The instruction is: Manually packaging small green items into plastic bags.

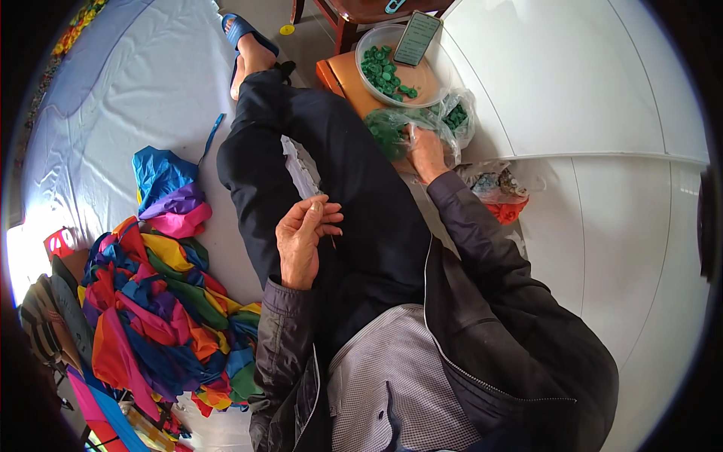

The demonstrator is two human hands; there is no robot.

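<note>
My left hand (303,239) is over my lap, thumb and fingertips pinched together. Whatever is between them is too small to make out. A pale, ragged-edged strip (300,167) lies along my dark trouser leg, its near end close to those fingertips. My right hand (427,154) reaches into a clear plastic bag (392,128) of green pieces, its fingertips hidden by plastic. Beyond it, a round clear tub (433,79) holds several small green plastic parts (382,71). More dark green pieces (456,117) sit in the bag's right side.
A phone (417,38) leans on the tub's rim, which stands on a wooden stool (348,81). Below the bag is another bag with red contents (506,207). Colourful fabric (158,301) is heaped at left, near a blue, purple and pink bundle (169,192). White panels (602,226) stand at right.
</note>
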